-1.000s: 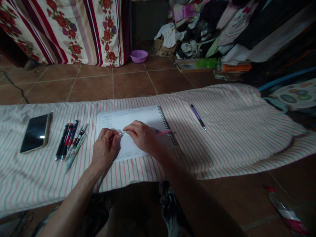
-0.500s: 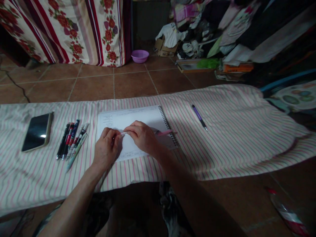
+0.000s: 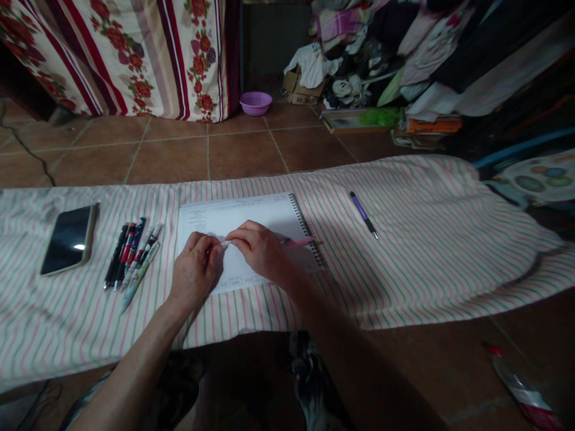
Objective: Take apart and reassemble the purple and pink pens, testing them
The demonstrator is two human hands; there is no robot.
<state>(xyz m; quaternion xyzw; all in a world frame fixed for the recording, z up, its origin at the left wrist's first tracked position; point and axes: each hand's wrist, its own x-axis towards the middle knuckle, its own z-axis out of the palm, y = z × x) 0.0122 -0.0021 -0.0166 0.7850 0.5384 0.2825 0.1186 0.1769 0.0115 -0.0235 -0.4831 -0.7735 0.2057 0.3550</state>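
My left hand (image 3: 194, 270) and my right hand (image 3: 260, 248) meet over a white spiral notebook (image 3: 251, 215) that lies on a striped cloth (image 3: 404, 251). Both hands are closed on a pink pen (image 3: 300, 242). The right hand grips its barrel, whose pink end sticks out to the right. The left hand pinches the pale tip end between the two hands. Several pens (image 3: 132, 254) lie in a row left of the notebook. A purple pen (image 3: 363, 214) lies apart on the cloth to the right.
A dark phone (image 3: 67, 239) rests on the cloth at far left. Behind is a tiled floor (image 3: 179, 155) with a purple bowl (image 3: 255, 102), a floral curtain (image 3: 135, 54) and piled clothes (image 3: 381, 48). A plastic bottle (image 3: 521, 389) lies at lower right.
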